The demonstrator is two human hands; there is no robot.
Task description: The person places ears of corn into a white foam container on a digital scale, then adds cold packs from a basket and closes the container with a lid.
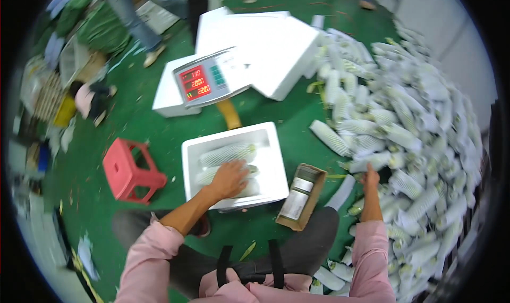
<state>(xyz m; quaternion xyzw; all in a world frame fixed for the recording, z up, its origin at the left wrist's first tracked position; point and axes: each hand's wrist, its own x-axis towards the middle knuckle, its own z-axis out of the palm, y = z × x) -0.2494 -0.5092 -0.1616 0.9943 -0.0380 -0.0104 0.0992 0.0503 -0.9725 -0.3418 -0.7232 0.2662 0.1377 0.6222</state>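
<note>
A white foam box (276,167) stands on the floor before me. Inside lie a few long pieces of produce (227,154) in white foam net sleeves; their exact kind cannot be made out. My left hand (231,179) rests on them with fingers spread, palm down, gripping nothing I can see. At the edge of a large heap of similar sleeved produce (404,135), my right hand (371,179) has its fingers apart, beside one sleeved piece (374,160). Part of the right hand's far side is hidden.
Beyond the box are a scale (210,80) with a lit red display and white foam boxes (265,34). A small open carton (302,198) sits right of my box, a red stool (134,170) left. Other people (141,16) are at the back; one (90,98) is low at left.
</note>
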